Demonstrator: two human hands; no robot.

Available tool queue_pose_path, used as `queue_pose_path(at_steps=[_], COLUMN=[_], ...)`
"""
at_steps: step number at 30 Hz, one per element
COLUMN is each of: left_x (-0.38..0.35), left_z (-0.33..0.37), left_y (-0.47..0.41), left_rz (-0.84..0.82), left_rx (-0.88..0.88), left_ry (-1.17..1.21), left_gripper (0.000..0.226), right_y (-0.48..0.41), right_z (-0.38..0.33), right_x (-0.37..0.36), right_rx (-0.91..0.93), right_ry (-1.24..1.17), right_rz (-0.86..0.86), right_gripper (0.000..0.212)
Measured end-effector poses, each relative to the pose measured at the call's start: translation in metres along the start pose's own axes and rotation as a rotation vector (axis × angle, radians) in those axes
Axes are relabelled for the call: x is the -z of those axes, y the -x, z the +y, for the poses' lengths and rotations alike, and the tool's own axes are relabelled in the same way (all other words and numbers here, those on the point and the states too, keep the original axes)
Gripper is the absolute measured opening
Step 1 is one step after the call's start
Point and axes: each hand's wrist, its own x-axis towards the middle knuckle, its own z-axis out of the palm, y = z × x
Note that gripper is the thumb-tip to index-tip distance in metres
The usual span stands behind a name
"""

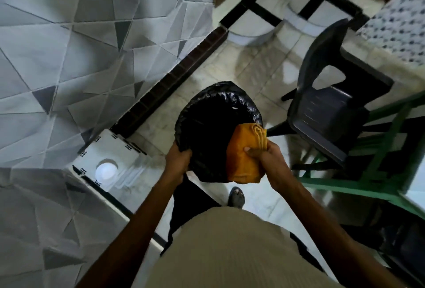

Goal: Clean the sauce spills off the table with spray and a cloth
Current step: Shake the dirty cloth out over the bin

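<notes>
While left hand [178,160] grips liner [207,108] and right hand [264,153] pinches cloth [241,161], a slack pinch could bin it.

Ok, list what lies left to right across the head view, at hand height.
Tiled wall → left hand → bin bag → cloth → right hand → chair.
</notes>
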Motion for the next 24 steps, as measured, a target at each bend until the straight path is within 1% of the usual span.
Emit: queue_pose_path(at_steps=[4, 7, 9, 11, 16, 19, 21, 24], left_x=[-0.044, -0.078, -0.089, -0.102, -0.130, -0.147, -0.161, -0.186], left_z=[-0.026, -0.038, -0.046, -0.056, -0.074, -0.091, -0.100, -0.115], left_y=[0.054, 0.097, 0.112, 0.129, 0.154, 0.161, 0.170, 0.187], left_rz=[0.020, 0.024, 0.026, 0.008, -0.006, -0.010, -0.042, -0.075], left_rx=[0.001, 0.011, 0.028, 0.024, -0.025, -0.040, -0.039, -0.010], left_ry=[0.046, 0.087, 0.123, 0.136, 0.080, 0.025, 0.015, -0.025], left_gripper=[0.048, 0.043, 0.046, 0.051, 0.060, 0.055, 0.053, 0.052], right_y=[0.035, 0.062, 0.073, 0.089, 0.130, 0.158, 0.176, 0.197], right_z=[0.012, 0.024, 0.031, 0.041, 0.067, 0.085, 0.098, 0.114], right_x=[0.056, 0.095, 0.109, 0.126, 0.166, 0.191, 0.210, 0.242], right_rx=[0.031, 0.038, 0.038, 0.060, 0.052, 0.017, -0.006, -0.025], right_ry=[-0.070, -0.110, -0.134, -0.161, -0.272, -0.351, -0.415, -0.463], right_rz=[-0.056, -0.086, -0.095, -0.094, -0.047, -0.023, 0.013, 0.060], right_gripper=[0.031, 0.039, 0.043, 0.042, 0.031, 0.038, 0.042, 0.041])
